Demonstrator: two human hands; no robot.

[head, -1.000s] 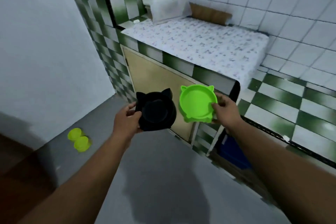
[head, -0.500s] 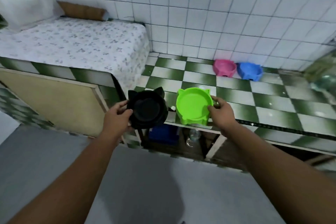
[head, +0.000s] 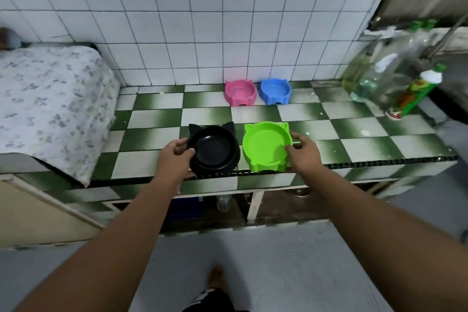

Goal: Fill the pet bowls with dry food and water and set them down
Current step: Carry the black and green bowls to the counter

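Observation:
My left hand point(head: 176, 157) grips the left rim of a black cat-eared pet bowl point(head: 215, 151), thumb over its edge. A bright green cat-eared bowl point(head: 266, 145) is held at its right rim by my right hand point(head: 302, 153). Both bowls are empty and sit side by side at the front edge of the green-and-white checkered counter point(head: 157, 119); whether they touch it I cannot tell. A pink bowl point(head: 240, 92) and a blue bowl point(head: 274, 91), also empty, stand at the back against the tiled wall.
A patterned cloth point(head: 50, 104) covers the raised counter section on the left. Several bottles, one clear point(head: 374, 81) and one with a green label point(head: 417, 94), stand at the right end. Open shelves lie under the counter. Grey floor point(head: 253, 261) with my foot point(head: 215, 276) below.
The view has swung right from the cloth-covered section to the checkered counter. Both hands have carried the bowls forward over the counter's front edge and lowered them.

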